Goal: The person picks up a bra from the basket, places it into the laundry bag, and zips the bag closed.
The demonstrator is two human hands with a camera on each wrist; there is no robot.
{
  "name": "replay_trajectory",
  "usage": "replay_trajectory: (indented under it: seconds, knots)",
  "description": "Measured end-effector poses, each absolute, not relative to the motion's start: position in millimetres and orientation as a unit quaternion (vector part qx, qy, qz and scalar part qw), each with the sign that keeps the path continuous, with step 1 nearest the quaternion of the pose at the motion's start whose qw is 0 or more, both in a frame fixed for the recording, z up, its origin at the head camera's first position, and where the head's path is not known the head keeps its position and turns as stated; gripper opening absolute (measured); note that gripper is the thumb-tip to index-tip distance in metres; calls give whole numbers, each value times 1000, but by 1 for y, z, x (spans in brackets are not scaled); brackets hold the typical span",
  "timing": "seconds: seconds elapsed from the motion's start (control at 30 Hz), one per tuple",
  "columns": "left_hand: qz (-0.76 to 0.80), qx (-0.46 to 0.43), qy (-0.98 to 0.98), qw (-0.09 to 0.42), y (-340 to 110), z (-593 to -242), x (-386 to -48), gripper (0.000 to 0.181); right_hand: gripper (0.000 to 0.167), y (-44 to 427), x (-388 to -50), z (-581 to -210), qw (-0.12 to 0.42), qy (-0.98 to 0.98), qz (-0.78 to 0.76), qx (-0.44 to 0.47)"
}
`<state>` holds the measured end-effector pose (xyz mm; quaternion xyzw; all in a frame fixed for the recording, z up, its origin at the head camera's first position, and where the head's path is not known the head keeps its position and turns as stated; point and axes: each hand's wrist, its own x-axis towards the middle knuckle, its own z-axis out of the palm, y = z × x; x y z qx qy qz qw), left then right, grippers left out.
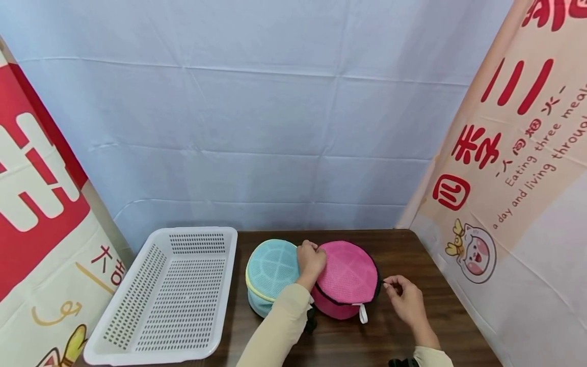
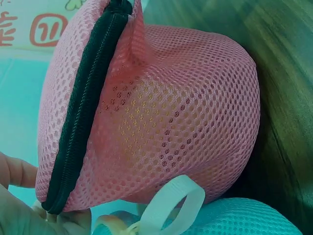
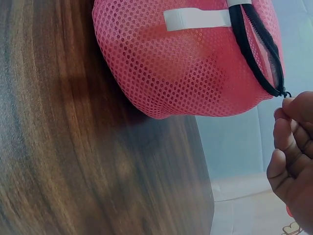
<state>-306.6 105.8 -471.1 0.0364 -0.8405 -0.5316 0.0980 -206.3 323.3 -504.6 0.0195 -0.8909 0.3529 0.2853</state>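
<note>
A round pink mesh laundry bag (image 1: 346,275) stands on the table with a black zipper (image 2: 80,112) around its lid edge. On its left side, my left hand (image 1: 312,262) grips the lid's rim between thumb and fingers. My right hand (image 1: 407,300) is at the bag's right side and pinches the zipper pull (image 3: 287,94). In the right wrist view the zipper is parted between the white tab (image 3: 198,18) and the pull. Something yellowish shows dimly through the mesh. Left of the pink bag sits a blue mesh laundry bag (image 1: 271,267) with yellow trim, partly covered by my left arm.
A white perforated plastic basket (image 1: 227,285) lies at the left of the dark wooden table (image 1: 394,244). A pale cloth (image 1: 257,127) hangs behind the table, and printed cloths (image 1: 518,204) hang at both sides.
</note>
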Motion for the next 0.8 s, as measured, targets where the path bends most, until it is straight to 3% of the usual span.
replay_trajectory:
  seconds: [0.1, 0.5, 0.8]
  knots:
    - [-519, 12, -850, 93, 104, -473, -311, 4, 12, 324, -208, -506, 282, -892, 353, 16]
    - [-440, -79, -895, 14, 109, -469, -328, 34, 10, 323, -218, -503, 274, -894, 354, 21]
    - [-485, -49, -873, -5, 104, -470, -328, 15, 12, 320, -220, -500, 279, -892, 354, 22]
